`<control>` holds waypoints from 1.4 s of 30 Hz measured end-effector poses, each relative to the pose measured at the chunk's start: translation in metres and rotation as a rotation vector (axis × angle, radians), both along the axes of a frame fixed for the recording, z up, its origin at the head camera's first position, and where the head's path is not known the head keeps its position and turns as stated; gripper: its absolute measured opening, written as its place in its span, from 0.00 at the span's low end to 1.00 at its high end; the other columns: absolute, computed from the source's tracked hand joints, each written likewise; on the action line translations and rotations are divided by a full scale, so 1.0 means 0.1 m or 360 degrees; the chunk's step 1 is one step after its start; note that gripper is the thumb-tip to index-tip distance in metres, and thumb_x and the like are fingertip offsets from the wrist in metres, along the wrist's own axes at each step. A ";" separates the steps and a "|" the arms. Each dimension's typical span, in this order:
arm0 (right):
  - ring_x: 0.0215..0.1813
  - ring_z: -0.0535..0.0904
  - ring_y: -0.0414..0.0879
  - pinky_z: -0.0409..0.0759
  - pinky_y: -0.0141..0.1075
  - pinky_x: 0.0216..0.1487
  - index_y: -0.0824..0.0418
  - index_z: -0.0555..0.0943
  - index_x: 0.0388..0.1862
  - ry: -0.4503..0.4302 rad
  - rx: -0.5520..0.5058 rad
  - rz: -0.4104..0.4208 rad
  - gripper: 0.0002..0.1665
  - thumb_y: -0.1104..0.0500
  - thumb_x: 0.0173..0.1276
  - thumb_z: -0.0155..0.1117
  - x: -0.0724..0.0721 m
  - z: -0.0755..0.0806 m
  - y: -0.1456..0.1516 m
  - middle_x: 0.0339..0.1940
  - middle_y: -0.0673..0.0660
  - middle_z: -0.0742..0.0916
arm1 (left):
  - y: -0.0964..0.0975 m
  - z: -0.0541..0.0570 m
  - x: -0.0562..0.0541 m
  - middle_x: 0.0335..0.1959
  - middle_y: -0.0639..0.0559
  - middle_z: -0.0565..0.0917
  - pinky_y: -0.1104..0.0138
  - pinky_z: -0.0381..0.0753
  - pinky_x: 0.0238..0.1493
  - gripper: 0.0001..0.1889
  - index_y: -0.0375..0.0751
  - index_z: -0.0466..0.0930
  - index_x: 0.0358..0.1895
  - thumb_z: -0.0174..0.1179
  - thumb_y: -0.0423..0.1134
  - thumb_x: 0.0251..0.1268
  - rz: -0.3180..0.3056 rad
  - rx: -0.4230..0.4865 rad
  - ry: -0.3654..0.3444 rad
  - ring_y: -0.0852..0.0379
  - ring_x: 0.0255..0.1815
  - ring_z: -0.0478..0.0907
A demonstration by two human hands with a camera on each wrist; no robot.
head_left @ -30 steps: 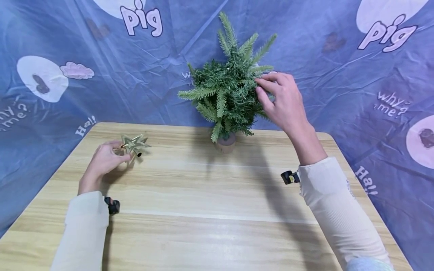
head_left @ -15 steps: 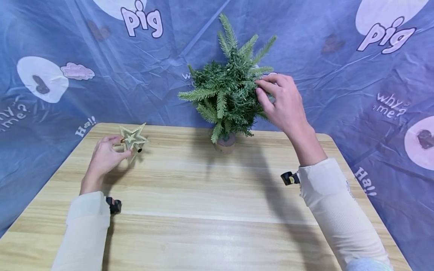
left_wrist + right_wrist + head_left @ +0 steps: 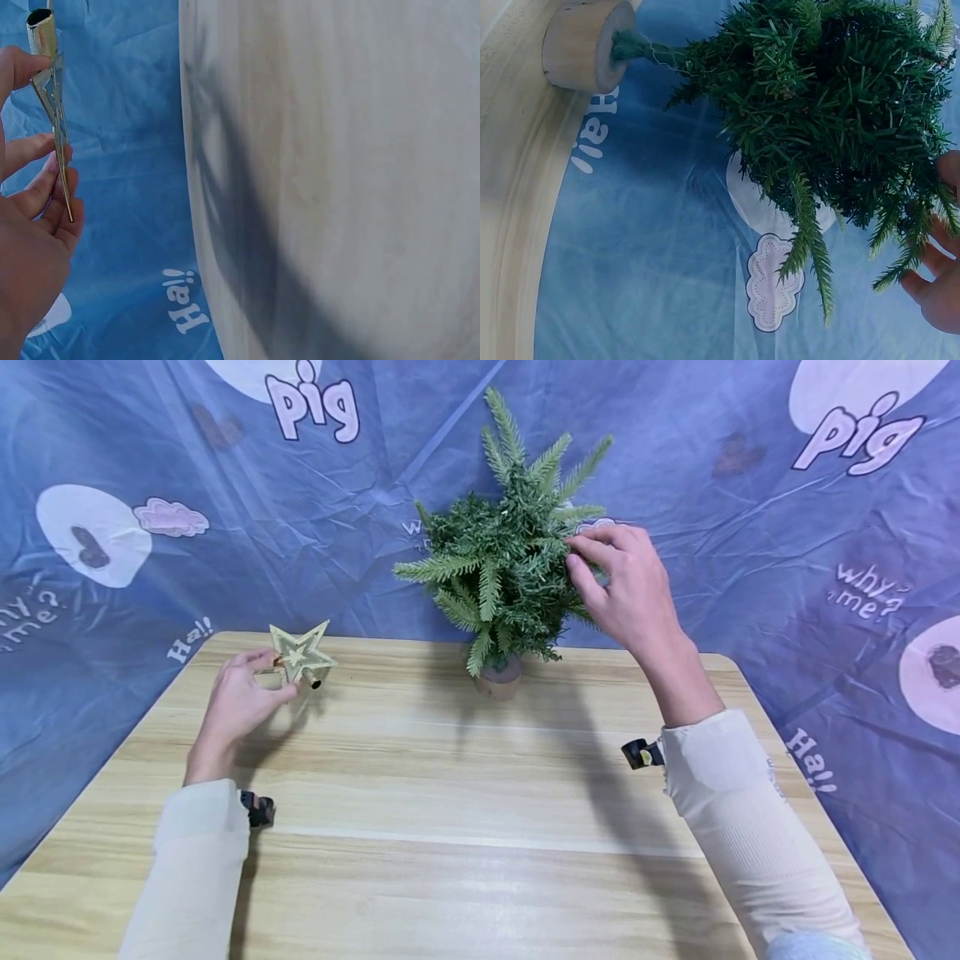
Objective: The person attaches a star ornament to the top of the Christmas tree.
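My left hand (image 3: 242, 697) pinches a gold star tree topper (image 3: 302, 653) between thumb and fingers, just above the table's far left part. In the left wrist view the star (image 3: 55, 112) appears edge-on, its hollow socket (image 3: 42, 36) at the top. A small artificial Christmas tree (image 3: 510, 556) stands upright at the back middle on a round wooden base (image 3: 500, 681). At the tree's right side, the thumb and fingertips of my right hand (image 3: 628, 581) pinch the end of a branch. Leaves partly hide those fingertips in the right wrist view, where the wooden base (image 3: 577, 46) shows too.
A light wooden table (image 3: 420, 777) spreads out below both hands. Behind it and along its sides hangs a blue printed cloth (image 3: 360, 527), close to the tree's back. Small black cameras sit at both cuffs.
The star has been raised a little and turned more upright, its face now showing more fully. My left hand has shifted slightly up and right. The right hand and the tree stay put.
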State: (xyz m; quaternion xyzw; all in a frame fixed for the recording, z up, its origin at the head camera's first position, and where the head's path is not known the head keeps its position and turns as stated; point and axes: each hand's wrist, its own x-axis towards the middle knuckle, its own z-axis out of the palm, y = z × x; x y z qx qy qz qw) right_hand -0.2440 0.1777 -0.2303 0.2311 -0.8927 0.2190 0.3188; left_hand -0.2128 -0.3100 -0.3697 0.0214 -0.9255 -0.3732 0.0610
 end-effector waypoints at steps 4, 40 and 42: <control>0.62 0.73 0.61 0.70 0.52 0.63 0.65 0.85 0.58 0.0008 -0.0004 0.0005 0.19 0.56 0.77 0.58 0.00 -0.01 0.01 0.58 0.62 0.85 | 0.04 0.02 -0.01 0.78 0.33 0.58 0.31 0.51 0.70 0.43 0.27 0.62 0.74 0.71 0.43 0.59 0.0005 0.0024 0.0072 0.28 0.75 0.53; 0.62 0.73 0.61 0.71 0.53 0.61 0.64 0.85 0.59 -0.0019 0.0000 0.0000 0.20 0.55 0.78 0.58 0.00 -0.01 0.00 0.58 0.62 0.85 | 0.48 0.24 -0.13 0.64 0.33 0.74 0.46 0.63 0.64 0.36 0.25 0.76 0.64 0.73 0.40 0.50 0.0111 -0.0068 0.0675 0.36 0.63 0.65; 0.62 0.73 0.60 0.71 0.53 0.61 0.64 0.85 0.59 -0.0029 0.0000 -0.0002 0.20 0.55 0.78 0.57 0.00 -0.01 0.00 0.59 0.62 0.84 | 0.50 0.26 -0.13 0.65 0.34 0.74 0.46 0.63 0.63 0.37 0.25 0.76 0.64 0.73 0.41 0.50 0.0112 -0.0070 0.0669 0.37 0.63 0.65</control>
